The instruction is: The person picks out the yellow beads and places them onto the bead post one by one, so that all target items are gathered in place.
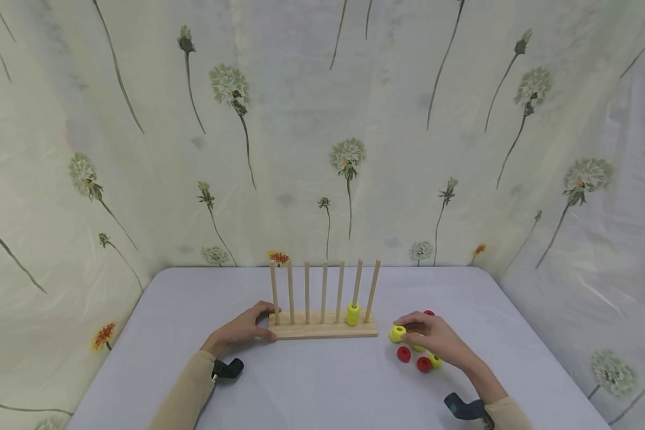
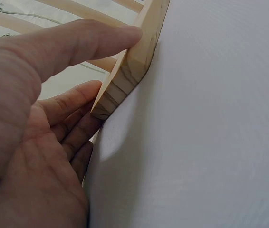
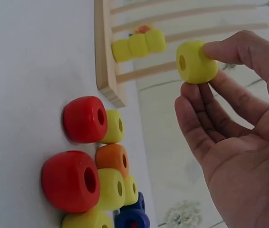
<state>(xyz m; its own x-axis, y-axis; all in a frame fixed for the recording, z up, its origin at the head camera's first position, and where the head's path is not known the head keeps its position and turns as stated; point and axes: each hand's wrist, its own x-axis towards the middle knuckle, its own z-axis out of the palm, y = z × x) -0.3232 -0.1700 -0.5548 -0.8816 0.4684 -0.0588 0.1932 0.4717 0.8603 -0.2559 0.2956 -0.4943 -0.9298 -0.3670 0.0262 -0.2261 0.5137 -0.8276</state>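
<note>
A wooden peg stand (image 1: 322,333) with a row of upright pegs stands on the table. My left hand (image 1: 243,327) holds its left end, the thumb on the front side and the fingers behind, as the left wrist view shows at the base's end (image 2: 120,88). Three yellow beads (image 3: 138,45) are stacked on the second peg from the right. To the right of the stand, my right hand (image 1: 435,339) pinches a yellow bead (image 3: 196,61) between thumb and fingers, its hole facing up. The bead is raised above the loose beads.
Loose beads lie under and around my right hand: red beads (image 3: 84,119), yellow beads (image 3: 110,189), an orange bead (image 3: 111,159) and dark blue beads (image 3: 132,218). A flowered curtain (image 1: 322,119) hangs behind the white table (image 1: 312,388).
</note>
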